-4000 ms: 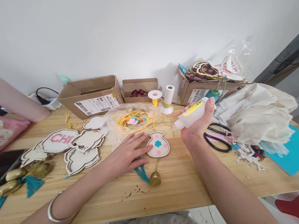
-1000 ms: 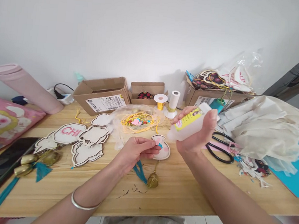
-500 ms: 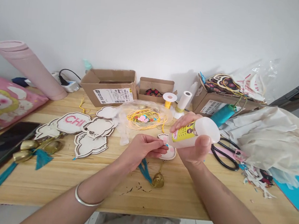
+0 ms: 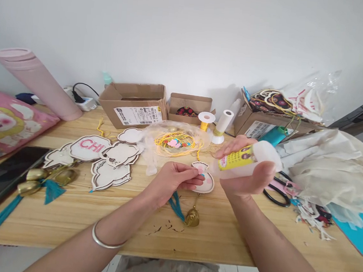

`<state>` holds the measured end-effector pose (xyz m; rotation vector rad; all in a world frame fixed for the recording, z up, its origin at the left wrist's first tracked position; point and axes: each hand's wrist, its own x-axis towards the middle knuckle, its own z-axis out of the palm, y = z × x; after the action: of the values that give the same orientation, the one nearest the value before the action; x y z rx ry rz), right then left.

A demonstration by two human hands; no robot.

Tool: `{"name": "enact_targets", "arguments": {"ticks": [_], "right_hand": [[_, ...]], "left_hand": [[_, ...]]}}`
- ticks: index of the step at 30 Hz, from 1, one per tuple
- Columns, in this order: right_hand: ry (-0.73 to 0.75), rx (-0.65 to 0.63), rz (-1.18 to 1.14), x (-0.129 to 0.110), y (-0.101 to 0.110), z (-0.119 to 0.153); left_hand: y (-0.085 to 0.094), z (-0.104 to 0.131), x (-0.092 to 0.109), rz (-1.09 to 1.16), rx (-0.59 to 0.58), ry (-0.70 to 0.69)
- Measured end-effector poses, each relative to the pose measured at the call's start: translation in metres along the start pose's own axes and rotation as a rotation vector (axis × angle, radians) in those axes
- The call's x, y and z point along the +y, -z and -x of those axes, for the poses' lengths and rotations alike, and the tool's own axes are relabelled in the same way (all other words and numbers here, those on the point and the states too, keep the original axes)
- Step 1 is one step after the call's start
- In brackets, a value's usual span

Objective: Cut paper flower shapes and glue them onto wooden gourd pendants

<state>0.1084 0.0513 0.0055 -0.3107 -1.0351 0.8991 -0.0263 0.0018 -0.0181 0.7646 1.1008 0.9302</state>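
Note:
My right hand is wrapped round a translucent glue bottle with a yellow label, held tilted with its base up to the right. Between thumb and fingertips, my left hand pinches a small pink-and-blue piece, partly covered by the fingers. Just beyond those fingertips lies a white gourd-shaped plaque with pink spots. A brass bell hangs from its lower end, lying on the table. A teal tassel lies beside the bell, partly behind my left hand.
White plaques and brass bells lie to the left, near a phone. Yellow cord is coiled behind my hands. Scissors and pale fabric are at right. Cardboard boxes stand along the wall.
My right hand has moved the glue bottle to the right, away from my left fingertips. More of the gourd-shaped plaque shows. My left hand stays almost in place, still pinching the piece.

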Motion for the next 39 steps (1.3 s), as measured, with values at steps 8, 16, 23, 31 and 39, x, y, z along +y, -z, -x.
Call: {"name": "enact_targets", "arguments": {"ticks": [8, 16, 23, 31, 39], "right_hand": [[-0.409, 0.391, -0.094, -0.001, 0.025, -0.028], [-0.374, 0.254, -0.055, 0.006, 0.034, -0.029], [-0.390, 0.332, -0.079, 0.007, 0.035, -0.030], [-0.344, 0.296, -0.053, 0.008, 0.036, -0.030], [-0.296, 0.150, 0.020, 0.011, 0.043, -0.031]], "left_hand": [[0.008, 0.004, 0.006, -0.796, 0.016, -0.467], [0.021, -0.006, 0.000, -1.629, -0.188, -1.079], [0.018, -0.010, 0.000, -1.745, -0.210, -1.204], [0.010, -0.008, 0.006, -1.910, -0.273, -1.162], [0.004, -0.004, 0.009, -1.992, -0.309, -1.139]]}}
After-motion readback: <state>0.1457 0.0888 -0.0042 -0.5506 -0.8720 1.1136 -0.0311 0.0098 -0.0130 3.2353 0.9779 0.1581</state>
